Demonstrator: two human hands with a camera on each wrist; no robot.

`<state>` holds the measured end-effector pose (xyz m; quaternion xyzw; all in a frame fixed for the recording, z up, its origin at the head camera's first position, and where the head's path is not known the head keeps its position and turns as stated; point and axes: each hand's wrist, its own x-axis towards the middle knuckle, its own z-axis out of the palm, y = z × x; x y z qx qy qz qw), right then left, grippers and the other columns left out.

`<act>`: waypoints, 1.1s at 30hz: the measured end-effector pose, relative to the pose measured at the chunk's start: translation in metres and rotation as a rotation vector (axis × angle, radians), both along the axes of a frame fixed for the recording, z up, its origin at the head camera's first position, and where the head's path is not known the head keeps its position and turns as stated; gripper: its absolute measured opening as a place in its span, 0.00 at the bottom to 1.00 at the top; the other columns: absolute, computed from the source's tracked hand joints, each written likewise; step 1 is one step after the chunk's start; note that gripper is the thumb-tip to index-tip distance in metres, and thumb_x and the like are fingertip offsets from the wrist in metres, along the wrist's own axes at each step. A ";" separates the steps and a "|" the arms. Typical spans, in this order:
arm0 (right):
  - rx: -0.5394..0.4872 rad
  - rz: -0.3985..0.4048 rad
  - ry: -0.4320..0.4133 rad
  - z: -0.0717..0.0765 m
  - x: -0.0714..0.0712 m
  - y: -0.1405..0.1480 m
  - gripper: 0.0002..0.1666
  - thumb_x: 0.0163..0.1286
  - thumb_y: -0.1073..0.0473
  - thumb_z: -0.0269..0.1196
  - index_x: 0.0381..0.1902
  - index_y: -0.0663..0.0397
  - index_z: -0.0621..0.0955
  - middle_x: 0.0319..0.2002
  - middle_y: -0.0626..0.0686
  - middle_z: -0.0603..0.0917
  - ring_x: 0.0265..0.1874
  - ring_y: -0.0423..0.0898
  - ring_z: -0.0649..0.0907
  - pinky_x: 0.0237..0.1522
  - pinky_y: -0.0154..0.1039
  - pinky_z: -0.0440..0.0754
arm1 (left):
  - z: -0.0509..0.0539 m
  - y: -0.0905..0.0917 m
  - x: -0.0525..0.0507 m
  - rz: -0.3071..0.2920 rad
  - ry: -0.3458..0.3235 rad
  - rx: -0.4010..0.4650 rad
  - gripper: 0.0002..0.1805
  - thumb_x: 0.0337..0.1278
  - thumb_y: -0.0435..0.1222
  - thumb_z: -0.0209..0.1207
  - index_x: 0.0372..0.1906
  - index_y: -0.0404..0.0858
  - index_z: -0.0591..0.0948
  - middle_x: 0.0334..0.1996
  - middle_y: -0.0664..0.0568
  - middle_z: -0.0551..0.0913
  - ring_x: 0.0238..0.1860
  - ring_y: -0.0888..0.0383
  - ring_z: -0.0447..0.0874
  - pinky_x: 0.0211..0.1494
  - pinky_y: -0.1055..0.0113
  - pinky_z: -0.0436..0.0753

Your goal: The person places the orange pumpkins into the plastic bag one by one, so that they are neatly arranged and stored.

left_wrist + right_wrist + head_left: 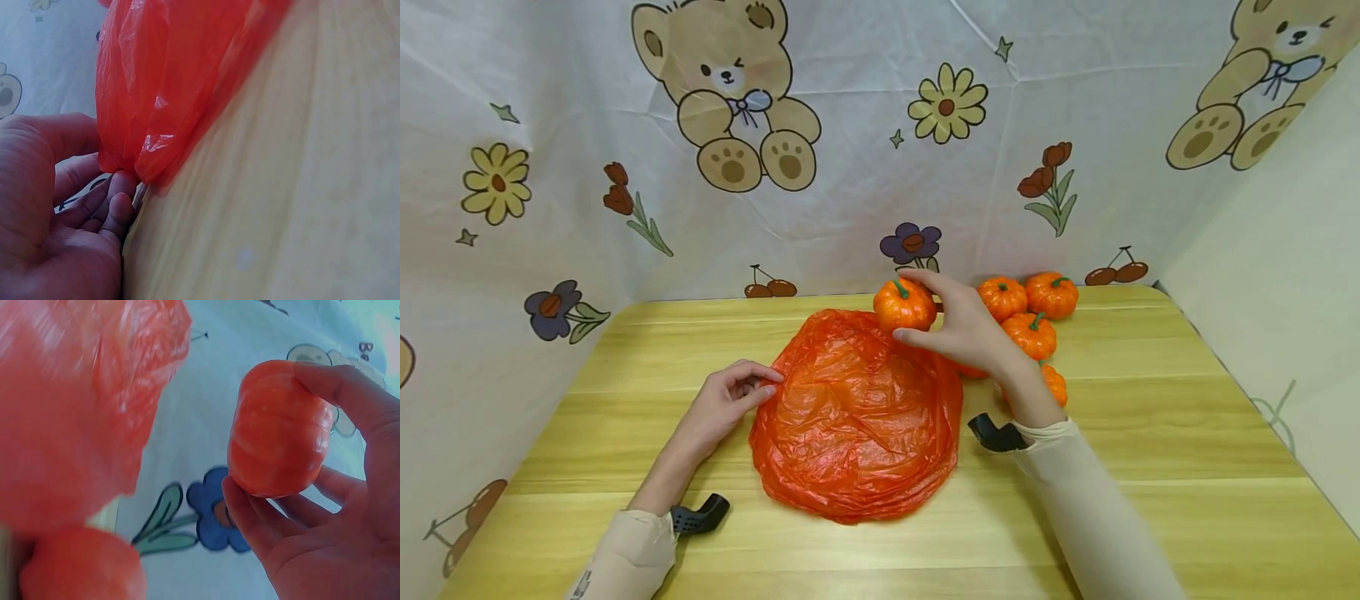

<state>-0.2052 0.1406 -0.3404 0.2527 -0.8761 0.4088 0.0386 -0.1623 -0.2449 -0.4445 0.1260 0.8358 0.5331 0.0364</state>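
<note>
Orange pumpkin [907, 312], stem [900, 288] upward, long axis nearly level, in the grip of the right hand [966, 327]

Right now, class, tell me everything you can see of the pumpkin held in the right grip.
The pumpkin is small, orange, glossy and ribbed, apparently smooth plastic, with a short green stem pointing upward. It looks whole. The thumb and fingers of the right grip hold its sides, raised near the far side of the red bag; nothing else visibly touches it.
</note>
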 end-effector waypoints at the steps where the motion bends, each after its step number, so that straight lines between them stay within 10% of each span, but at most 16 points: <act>1: 0.005 0.004 0.000 0.000 0.000 -0.005 0.47 0.63 0.52 0.78 0.77 0.46 0.71 0.70 0.52 0.78 0.61 0.51 0.83 0.64 0.51 0.83 | 0.000 0.000 0.000 0.000 0.000 0.001 0.10 0.73 0.39 0.66 0.52 0.41 0.88 0.50 0.44 0.85 0.37 0.56 0.73 0.39 0.70 0.73; 33: 0.100 0.117 -0.090 -0.041 -0.004 -0.097 0.49 0.63 0.50 0.78 0.77 0.50 0.70 0.70 0.53 0.77 0.66 0.53 0.79 0.68 0.52 0.79 | 0.000 -0.001 -0.001 -0.008 -0.001 0.001 0.10 0.73 0.39 0.65 0.52 0.40 0.88 0.50 0.44 0.85 0.38 0.56 0.75 0.40 0.72 0.75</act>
